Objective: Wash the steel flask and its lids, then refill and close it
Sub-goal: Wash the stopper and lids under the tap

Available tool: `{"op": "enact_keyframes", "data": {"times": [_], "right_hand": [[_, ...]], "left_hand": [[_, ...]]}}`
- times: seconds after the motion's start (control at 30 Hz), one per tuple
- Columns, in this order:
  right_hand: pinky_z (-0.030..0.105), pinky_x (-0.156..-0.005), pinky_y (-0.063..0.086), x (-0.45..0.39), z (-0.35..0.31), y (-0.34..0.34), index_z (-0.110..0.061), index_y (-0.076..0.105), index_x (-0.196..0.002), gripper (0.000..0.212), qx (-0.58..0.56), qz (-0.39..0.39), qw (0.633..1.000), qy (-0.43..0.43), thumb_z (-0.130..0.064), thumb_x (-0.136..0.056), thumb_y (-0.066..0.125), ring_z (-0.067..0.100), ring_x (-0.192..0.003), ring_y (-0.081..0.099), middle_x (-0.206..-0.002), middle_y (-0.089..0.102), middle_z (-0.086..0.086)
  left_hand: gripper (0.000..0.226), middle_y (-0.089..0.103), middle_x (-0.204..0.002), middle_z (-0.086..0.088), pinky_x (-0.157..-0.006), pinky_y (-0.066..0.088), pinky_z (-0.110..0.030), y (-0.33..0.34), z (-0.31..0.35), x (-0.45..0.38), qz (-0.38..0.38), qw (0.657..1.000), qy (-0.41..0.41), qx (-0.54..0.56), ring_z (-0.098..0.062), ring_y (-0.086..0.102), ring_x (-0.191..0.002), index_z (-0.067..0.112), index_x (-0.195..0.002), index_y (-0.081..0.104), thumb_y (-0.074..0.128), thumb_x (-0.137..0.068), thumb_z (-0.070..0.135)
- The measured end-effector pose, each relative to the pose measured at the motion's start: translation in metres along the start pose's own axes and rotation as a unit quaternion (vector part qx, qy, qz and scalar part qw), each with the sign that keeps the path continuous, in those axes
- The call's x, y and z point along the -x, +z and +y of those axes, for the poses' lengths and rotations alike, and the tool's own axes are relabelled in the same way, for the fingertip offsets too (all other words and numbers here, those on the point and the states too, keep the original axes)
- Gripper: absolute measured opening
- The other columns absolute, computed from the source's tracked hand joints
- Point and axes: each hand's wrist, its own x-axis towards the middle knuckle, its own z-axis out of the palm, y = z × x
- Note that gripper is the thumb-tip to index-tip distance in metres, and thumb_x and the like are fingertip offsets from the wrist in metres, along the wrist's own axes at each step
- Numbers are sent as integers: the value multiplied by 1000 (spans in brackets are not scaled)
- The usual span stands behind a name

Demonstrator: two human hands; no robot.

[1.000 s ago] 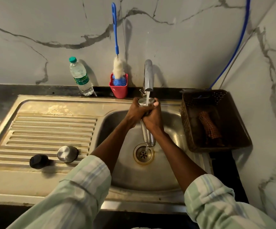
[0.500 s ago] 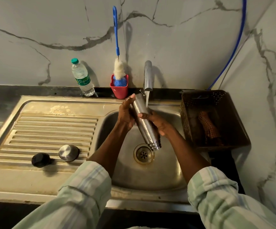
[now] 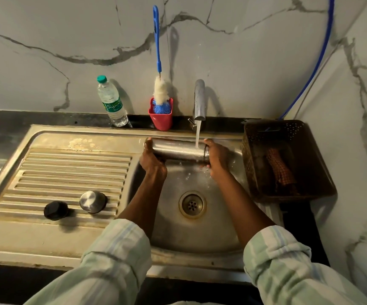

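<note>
A: Where is the steel flask (image 3: 179, 151), and how does it lie?

B: Centre of the frame, above the sink (image 3: 200, 234) basin, lying horizontal. Half a second earlier it slanted with its open mouth down toward the drain (image 3: 192, 204); a second earlier it stood upright under the tap (image 3: 199, 100). The stream now strikes its side near the right end.

A: How do the hands hold it?

B: The left hand (image 3: 153, 160) grips the left end, its fingers curled round the body from beneath. The right hand (image 3: 216, 158) grips the right end, where the dark mouth shows, its fingers wrapped round the rim.

A: What does the turn imply for the task?

B: Judged from the pose, the inside has been emptied and the outer wall is being rinsed; washing is under way, refilling is not yet begun.

A: And the lids?

B: The steel lid (image 3: 93, 201) and the black inner lid (image 3: 55, 210) rest just beside each other on the ribbed drainboard (image 3: 46, 172), lower left. At the upper centre, a bottle brush (image 3: 159, 91) stands in a red holder (image 3: 161, 118).
</note>
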Motion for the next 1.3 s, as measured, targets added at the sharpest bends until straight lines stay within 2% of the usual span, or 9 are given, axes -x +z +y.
{"op": "enact_keyframes", "data": {"times": [0.1, 0.27, 0.47, 0.6, 0.73, 0.9, 1.07, 1.17, 1.3], "right_hand": [[36, -75, 54, 0, -8, 12, -7, 65, -105, 33, -49, 121, 989, -69, -34, -88, 69, 20, -82, 62, -95, 67, 6], [13, -70, 39, 7, -20, 23, -3, 56, -111, 43, -78, 194, 959, -191, -19, -78, 79, 16, -88, 55, -110, 61, 10], [1, -58, 43, 23, -8, 34, -12, 42, -128, 73, -98, 131, 962, -217, -14, -69, 86, 18, -88, 64, -110, 61, 3], [9, -71, 45, 34, 16, 38, -14, 43, -130, 78, -33, 52, 973, -224, -21, -67, 89, 17, -95, 62, -113, 60, -1], [23, -85, 46, 39, 38, 34, -16, 39, -136, 89, 22, 16, 977, -212, -25, -64, 90, 15, -102, 57, -121, 57, -1], [34, -87, 54, 29, 41, 18, -20, 40, -135, 87, 18, 19, 986, -165, -14, -63, 88, 19, -103, 61, -119, 59, -1], [1, -64, 38, 39, 53, 13, -17, 43, -133, 80, 48, -3, 983, -178, 1, -65, 83, 11, -96, 55, -112, 53, -8], [9, -74, 39, 41, 57, 12, -17, 40, -138, 81, 77, -12, 983, -167, -2, -70, 82, 8, -98, 50, -118, 51, -7], [-1, -61, 36, 40, 58, 9, -15, 41, -135, 79, 107, -17, 981, -163, -1, -68, 82, 9, -93, 53, -117, 55, -2]], "left_hand": [[40, 65, -113, -15, -85, 58, -50, -22, -10, 4, 1, 998, -53, -28, -32, 65, -104, 15, -112, 58, 79, -82, 30], [53, 62, -120, -24, -84, 60, -46, -46, -27, 11, -73, 979, -165, -90, -37, 66, -107, 12, -128, 55, 71, -86, 41], [55, 65, -103, -24, -46, 56, -30, -56, -48, 13, -84, 954, -269, -105, -32, 66, -73, 0, -126, 55, 58, -91, 42], [50, 63, -77, -17, -40, 52, -27, -55, -61, 16, -114, 930, -322, -134, -25, 62, -54, -2, -107, 60, 43, -95, 44], [52, 69, -92, -12, -67, 60, -39, -43, -60, 9, -129, 923, -299, -207, -25, 67, -79, 7, -114, 69, 48, -97, 51], [16, 67, -87, -15, -68, 53, -33, -4, -28, 6, -145, 896, -111, -405, -20, 61, -68, 6, -85, 71, 59, -93, 11], [20, 68, -83, -4, -63, 53, -24, 74, 3, 16, -256, 886, 9, -387, -11, 64, -70, 13, -96, 66, 48, -102, 9], [25, 58, -70, -1, -50, 45, -19, 95, 7, 22, -282, 849, 49, -445, -6, 53, -54, 7, -89, 62, 42, -100, -3], [21, 64, -79, -6, -67, 49, -27, 104, 5, 18, -310, 823, 48, -474, -14, 58, -71, 7, -91, 65, 46, -98, 1]]}}
